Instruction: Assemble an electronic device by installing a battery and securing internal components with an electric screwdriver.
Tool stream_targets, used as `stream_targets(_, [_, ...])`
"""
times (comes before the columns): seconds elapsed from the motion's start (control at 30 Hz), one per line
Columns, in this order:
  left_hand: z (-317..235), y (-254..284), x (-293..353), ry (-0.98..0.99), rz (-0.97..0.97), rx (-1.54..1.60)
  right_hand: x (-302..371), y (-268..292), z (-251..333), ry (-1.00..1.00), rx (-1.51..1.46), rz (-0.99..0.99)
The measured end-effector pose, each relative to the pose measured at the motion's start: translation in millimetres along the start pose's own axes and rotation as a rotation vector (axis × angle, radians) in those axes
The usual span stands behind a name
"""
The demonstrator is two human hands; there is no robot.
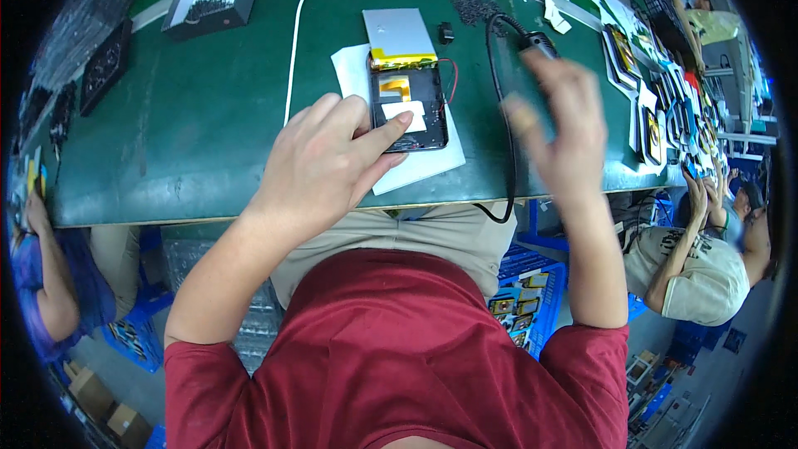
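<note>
My left hand point(320, 154) is closed at the near-left edge of an opened black handheld device point(428, 87). Its index finger presses a white rectangular pad point(399, 118) inside, with the thumb at the near edge. A flat silver battery point(397, 32) with yellow tape lies beyond the housing, and a red wire loops out on the right. White paper point(440, 165) lies underneath. To the right, my right hand point(569, 112) is blurred by motion, thumb and index finger apart. Near its fingertips is a black corded tool point(540, 43); no grip on it shows.
A black cable point(496, 75) hangs over the table's near edge; a white cable point(297, 41) crosses at left. Small black parts lie in a box point(249, 0) and in a pile point(475, 7). Several devices point(652, 129) line the right side. Co-workers sit on both sides.
</note>
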State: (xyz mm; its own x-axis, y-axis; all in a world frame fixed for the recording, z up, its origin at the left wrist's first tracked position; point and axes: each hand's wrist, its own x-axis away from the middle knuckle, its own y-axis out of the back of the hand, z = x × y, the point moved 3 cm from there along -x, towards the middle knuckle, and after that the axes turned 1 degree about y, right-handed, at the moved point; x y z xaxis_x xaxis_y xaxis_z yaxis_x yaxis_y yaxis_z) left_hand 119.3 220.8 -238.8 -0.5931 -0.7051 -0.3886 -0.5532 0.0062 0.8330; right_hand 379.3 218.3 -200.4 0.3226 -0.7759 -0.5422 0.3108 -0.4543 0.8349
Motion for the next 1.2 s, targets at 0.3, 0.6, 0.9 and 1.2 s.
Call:
stream_targets(0.3, [-5.0,1.3,-3.9,-0.026,-0.009,0.036,22.6,5.2,-73.9,-0.455,0.198,0.126])
stream_targets(0.6, [4.8,-0.8,-5.5,0.072,0.027,0.323,-39.3,26.0,-63.0,-0.315,-1.377,-0.785])
stream_targets(0.9, [1.0,2.8,-3.6,0.174,0.046,0.364,-45.5,-30.5,-63.4,-0.566,-1.499,-0.766])
stream_targets(1.2, [11.7,11.1,-60.5,-0.062,-0.125,0.224,-46.8,12.4,-48.9,-0.348,-1.634,-0.559])
